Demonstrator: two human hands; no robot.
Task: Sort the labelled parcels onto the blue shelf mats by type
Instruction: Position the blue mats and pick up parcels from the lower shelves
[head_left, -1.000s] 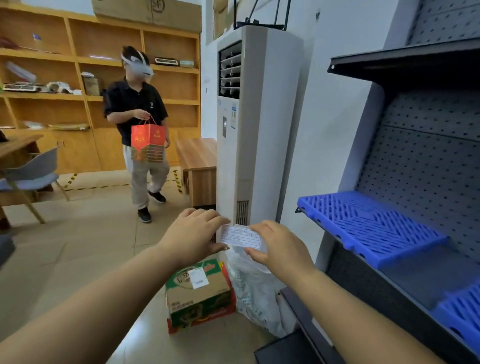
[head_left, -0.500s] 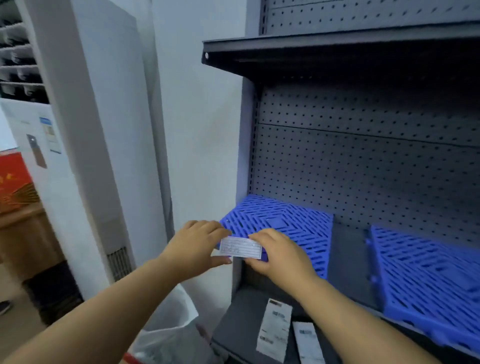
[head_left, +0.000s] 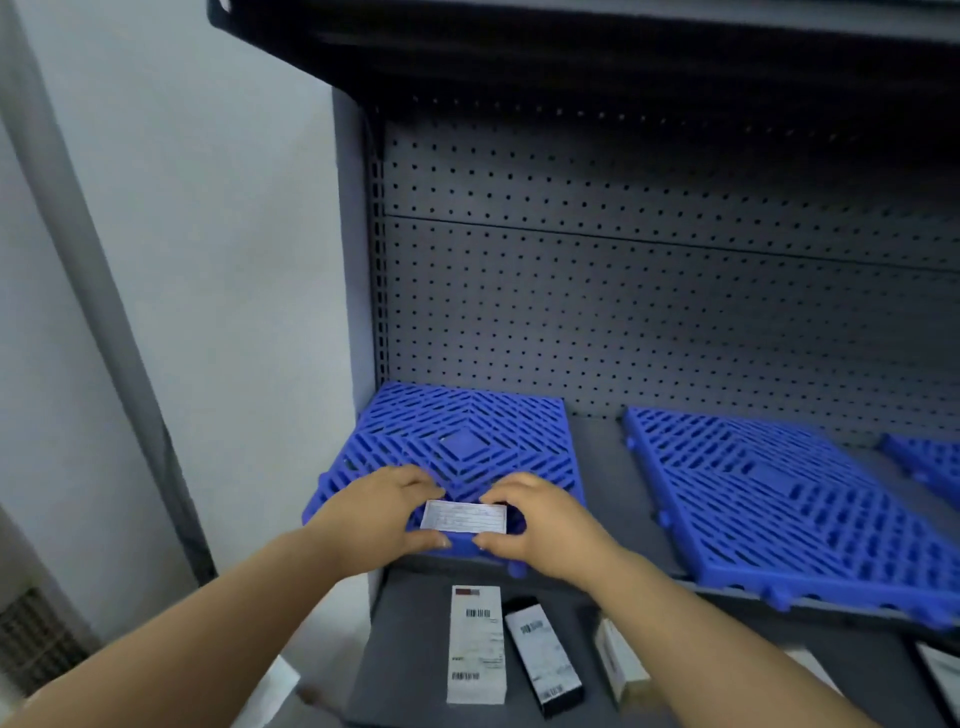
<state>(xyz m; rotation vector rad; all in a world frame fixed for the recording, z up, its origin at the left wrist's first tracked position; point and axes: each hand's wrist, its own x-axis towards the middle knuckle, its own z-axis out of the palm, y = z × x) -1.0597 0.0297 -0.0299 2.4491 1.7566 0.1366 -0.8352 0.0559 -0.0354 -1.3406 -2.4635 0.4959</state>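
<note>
We find a small white printed label card held between both hands at the front edge of the leftmost blue slatted mat. Our left hand pinches its left end, thumb below and fingers curled over the top; our right hand pinches the right end the same way. We cannot tell whether the card already touches the mat or hangs just above it. We judge the two-ended hold serves to keep the thin card flat and square to the mat's front edge, where it would mark that mat's parcel type.

Beyond the fingertips, the mat carries no parcel. To the right of our right fingers, apart across a strip of bare grey shelf, lies a second blue mat, and a third mat's corner shows at the frame edge.

Below the thumbs, on the lower shelf, lie a white barcoded box, a black labelled box just beside it, and further boxes partly hidden by our right forearm. Behind stands dark perforated back panelling; left of our left hand, a pale wall.
</note>
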